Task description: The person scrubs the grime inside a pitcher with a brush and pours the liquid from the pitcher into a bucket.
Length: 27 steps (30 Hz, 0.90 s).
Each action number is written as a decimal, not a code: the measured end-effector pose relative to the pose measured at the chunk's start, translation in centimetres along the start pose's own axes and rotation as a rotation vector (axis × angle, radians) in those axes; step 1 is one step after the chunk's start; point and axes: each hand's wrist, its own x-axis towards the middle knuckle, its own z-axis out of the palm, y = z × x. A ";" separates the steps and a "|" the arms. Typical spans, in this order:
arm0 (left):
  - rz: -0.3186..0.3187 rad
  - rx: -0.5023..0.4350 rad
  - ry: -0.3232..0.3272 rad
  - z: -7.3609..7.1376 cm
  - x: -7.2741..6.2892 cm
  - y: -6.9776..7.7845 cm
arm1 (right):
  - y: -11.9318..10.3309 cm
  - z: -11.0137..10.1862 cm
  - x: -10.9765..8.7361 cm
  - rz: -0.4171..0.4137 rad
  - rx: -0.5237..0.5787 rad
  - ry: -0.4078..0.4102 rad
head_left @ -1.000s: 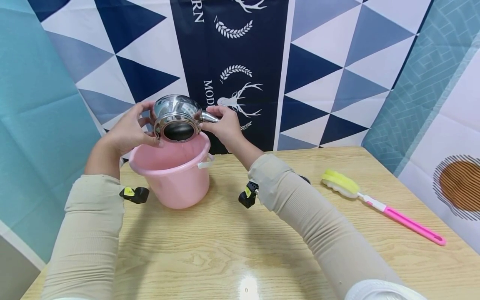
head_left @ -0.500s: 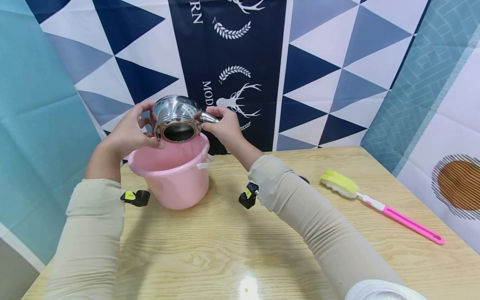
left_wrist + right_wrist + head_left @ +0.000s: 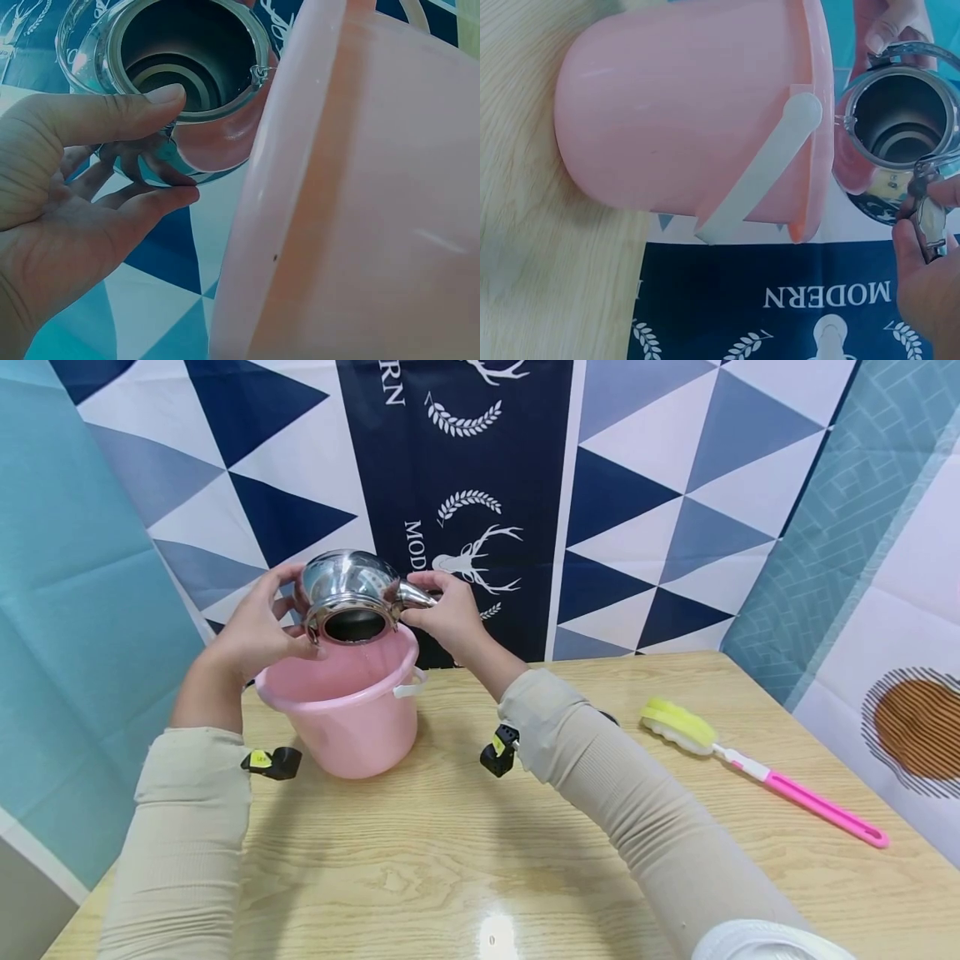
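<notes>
A shiny steel kettle (image 3: 348,578) is tipped over the pink bucket (image 3: 356,735), its round mouth facing down toward me. My left hand (image 3: 258,622) holds the kettle's left side. In the left wrist view the thumb of that hand (image 3: 82,165) lies by the rim and the fingers curl under the body. On the other side my right hand (image 3: 450,614) grips the kettle's spout. From the right wrist the kettle's inside (image 3: 900,116) shows, and a small trickle of water clings to its lip. The right hand (image 3: 934,277) is partly cut off there.
A brush (image 3: 682,727) with a yellow-and-white sponge head and pink handle lies on the right of the wooden table (image 3: 405,868). A dark object (image 3: 609,717) is mostly hidden behind the right sleeve. The patterned wall cloth (image 3: 622,510) stands close behind the bucket.
Almost nothing differs. The kettle and both hands have shifted very slightly left, still tipped over the bucket. The brush stays in place.
</notes>
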 end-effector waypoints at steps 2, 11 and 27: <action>-0.001 -0.001 0.008 0.1 -0.1 0.0 | 0.0 -0.1 -0.1 0.002 0.001 -0.013; 0.013 -0.006 0.027 0.4 -0.5 0.4 | 0.1 -0.4 -0.2 -0.001 -0.012 -0.030; 0.104 0.031 0.067 0.7 -0.9 0.5 | 0.0 -1.6 -0.1 -0.057 -0.110 -0.195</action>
